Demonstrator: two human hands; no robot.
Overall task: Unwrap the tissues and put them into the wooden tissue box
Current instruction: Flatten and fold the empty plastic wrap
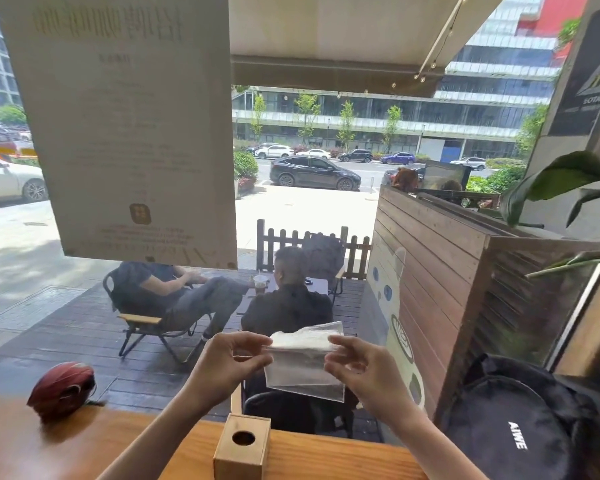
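Observation:
A pack of white tissues in clear plastic wrap [303,362] is held in the air in front of the window. My left hand [231,358] pinches its upper left edge. My right hand [359,365] pinches its upper right edge. The wrap hangs down below both hands. A small wooden tissue box [243,448] with a round hole in its top stands upright on the wooden counter [125,448], directly below the pack and apart from it.
A dark red helmet [63,389] lies at the counter's far left edge. A black backpack [520,427] sits to the right of the counter. The window glass stands just beyond the counter, with a paper poster [125,126] on it. Two people sit outside.

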